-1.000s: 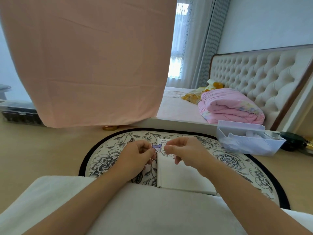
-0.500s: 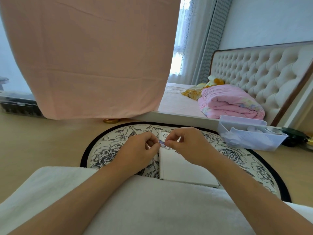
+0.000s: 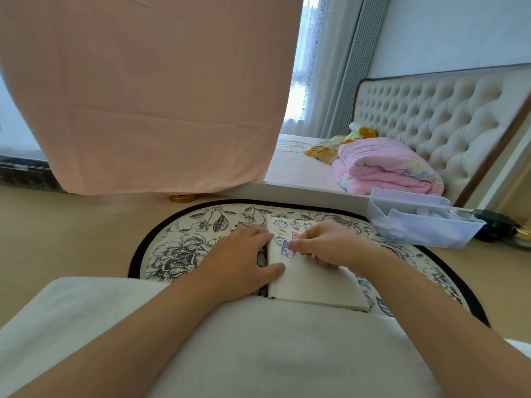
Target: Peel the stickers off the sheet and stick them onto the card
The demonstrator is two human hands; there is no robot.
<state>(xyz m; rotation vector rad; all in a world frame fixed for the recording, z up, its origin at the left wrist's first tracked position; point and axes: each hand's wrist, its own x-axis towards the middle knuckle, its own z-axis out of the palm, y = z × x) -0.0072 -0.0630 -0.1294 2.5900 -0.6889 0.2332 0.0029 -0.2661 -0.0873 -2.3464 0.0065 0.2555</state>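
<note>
While the right hand (image 3: 330, 245) hangs over the white card (image 3: 316, 285) with its fingers bent, their tips meet the right edge of a purple sticker (image 3: 286, 249) that lies on the card's left half. Whether they pinch the sticker or only press it down I cannot tell. More small stickers (image 3: 280, 224) sit in rows on the far end of the card, just beyond the purple one.

On the other side, the left hand (image 3: 241, 257) lies flat and palm down with straight fingers. Its thumb rests on the card's left edge and it holds nothing. Bits of colour show at its fingertips, too small to name.

The card lies on a round flowered mat (image 3: 178, 251) with a black border, spread on the pale floor (image 3: 71, 231). Its near edge touches a white towel (image 3: 258, 354) that covers the person's lap.

To the right, at the mat's rim, stands a clear plastic bin (image 3: 416, 228). Behind it is a bed with a tufted headboard (image 3: 431, 110) and a folded pink quilt (image 3: 382, 168). A large pink cloth (image 3: 149, 90) hangs at the left.
</note>
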